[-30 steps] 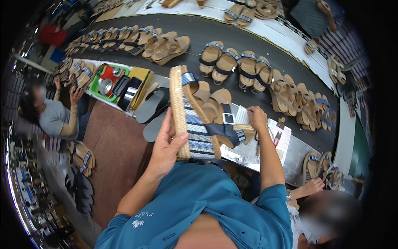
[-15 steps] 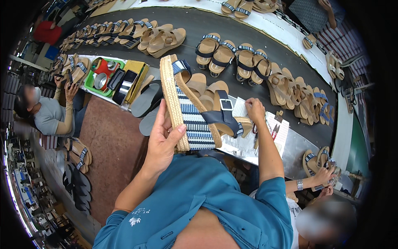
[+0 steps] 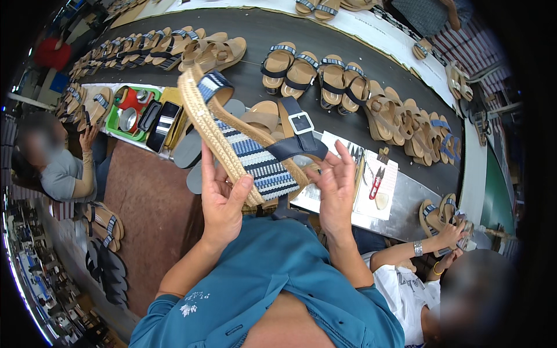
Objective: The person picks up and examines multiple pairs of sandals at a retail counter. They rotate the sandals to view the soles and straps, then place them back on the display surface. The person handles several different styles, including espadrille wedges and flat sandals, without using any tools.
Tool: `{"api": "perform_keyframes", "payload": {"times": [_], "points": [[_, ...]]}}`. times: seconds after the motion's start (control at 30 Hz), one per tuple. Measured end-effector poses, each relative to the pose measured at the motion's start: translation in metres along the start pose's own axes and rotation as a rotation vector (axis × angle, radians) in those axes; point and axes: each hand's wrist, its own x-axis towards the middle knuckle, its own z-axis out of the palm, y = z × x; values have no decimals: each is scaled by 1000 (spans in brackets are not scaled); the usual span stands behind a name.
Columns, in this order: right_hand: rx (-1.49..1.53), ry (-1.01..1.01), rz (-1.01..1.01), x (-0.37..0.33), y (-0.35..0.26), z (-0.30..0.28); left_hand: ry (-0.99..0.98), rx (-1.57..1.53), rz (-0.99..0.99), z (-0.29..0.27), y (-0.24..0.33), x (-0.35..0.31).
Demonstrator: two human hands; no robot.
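My left hand (image 3: 223,200) grips a wedge sandal (image 3: 249,153) by the braided edge of its sole, thumb in front and fingers behind. The sandal is tilted, showing blue, white and black woven stripes on the wedge, a woven toe strap and a navy ankle strap with a square silver buckle (image 3: 301,123). Its heel end points toward my right hand (image 3: 335,188). That hand is raised with the palm partly toward me and fingers apart; the bent fingers meet or lie close to the heel end and strap. Some fingertips are hidden there.
Red-handled thread snips (image 3: 377,182) lie on white paper (image 3: 378,203) on the metal bench. Sandals (image 3: 333,84) line the dark conveyor. A green basket (image 3: 134,136) with a metal cup stands left, beside grey soles (image 3: 188,148). Co-workers handle sandals at both sides.
My right hand has left the papers on the bench and come up to the sandal's heel. The sandal has moved left and tilted further. The red-handled snips are now more plainly visible.
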Motion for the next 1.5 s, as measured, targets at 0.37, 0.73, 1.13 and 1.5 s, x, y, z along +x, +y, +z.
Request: {"api": "perform_keyframes", "payload": {"times": [0.37,0.73,1.13,1.5], "points": [[411,-161,355,-1,-27,40,-41,-14,149,7,-3,-14],[270,-169,382,-4,-41,51,14,-9,160,3,-2,-13],[248,-175,361,-5,-41,51,17,-44,190,3,-1,-12],[-468,-212,-439,1,-50,24,20,-79,155,-2,16,-2]]}}
